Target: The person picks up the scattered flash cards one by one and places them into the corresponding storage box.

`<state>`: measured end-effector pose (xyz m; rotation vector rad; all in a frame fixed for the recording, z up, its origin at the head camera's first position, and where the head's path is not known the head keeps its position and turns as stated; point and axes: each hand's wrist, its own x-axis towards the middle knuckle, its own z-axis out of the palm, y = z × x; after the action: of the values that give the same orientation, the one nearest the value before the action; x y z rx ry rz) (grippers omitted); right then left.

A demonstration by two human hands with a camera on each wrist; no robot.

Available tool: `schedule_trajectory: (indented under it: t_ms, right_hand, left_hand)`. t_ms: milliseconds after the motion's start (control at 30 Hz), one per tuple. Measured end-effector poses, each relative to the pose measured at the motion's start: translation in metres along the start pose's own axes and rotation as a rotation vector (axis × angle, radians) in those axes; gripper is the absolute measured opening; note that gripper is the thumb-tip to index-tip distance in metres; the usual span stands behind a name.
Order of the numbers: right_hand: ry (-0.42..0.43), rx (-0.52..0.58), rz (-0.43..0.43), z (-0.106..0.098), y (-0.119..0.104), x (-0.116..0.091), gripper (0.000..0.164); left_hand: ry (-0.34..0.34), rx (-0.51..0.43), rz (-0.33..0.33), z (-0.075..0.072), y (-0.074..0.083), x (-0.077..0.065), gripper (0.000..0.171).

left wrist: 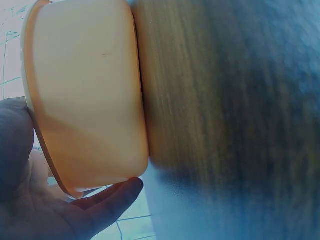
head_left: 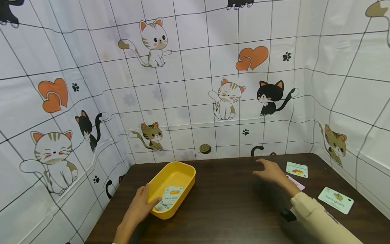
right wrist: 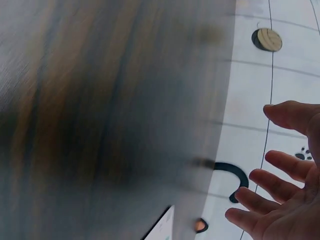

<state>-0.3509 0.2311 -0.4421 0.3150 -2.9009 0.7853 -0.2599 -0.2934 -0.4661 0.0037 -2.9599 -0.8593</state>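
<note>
My left hand (head_left: 139, 204) grips the near left wall of a yellow plastic basket (head_left: 189, 182), thumb over the rim and fingers along the outside. In the left wrist view, the fingers curl about the end of the basket (left wrist: 90, 90), which stands on the table. Inside it lie a persimmon picture card (head_left: 173, 194) and another card partly under it. My right hand (head_left: 270, 171) hovers over the table's far right part, fingers spread and loosely bent, holding nothing. Closest to it are a pink card (head_left: 297, 183), partly hidden by the forearm, and a card with an orange-red picture (head_left: 297, 169).
A longan card (head_left: 336, 200) lies further right on the dark wooden table (head_left: 225, 203). White cloth (head_left: 189, 88) printed with cats and grid lines hangs behind and on both sides. A small black object (head_left: 287, 215) shows under the right sleeve.
</note>
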Motion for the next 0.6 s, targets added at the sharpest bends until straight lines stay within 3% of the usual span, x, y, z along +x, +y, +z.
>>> schedule_trajectory:
  t_ms: [600]
  right_hand:
    - [-0.015,-0.034,0.054,-0.018,0.050,-0.027,0.066]
  left_hand:
    - [-0.006,-0.002,-0.011,-0.001,0.001,0.000,0.102]
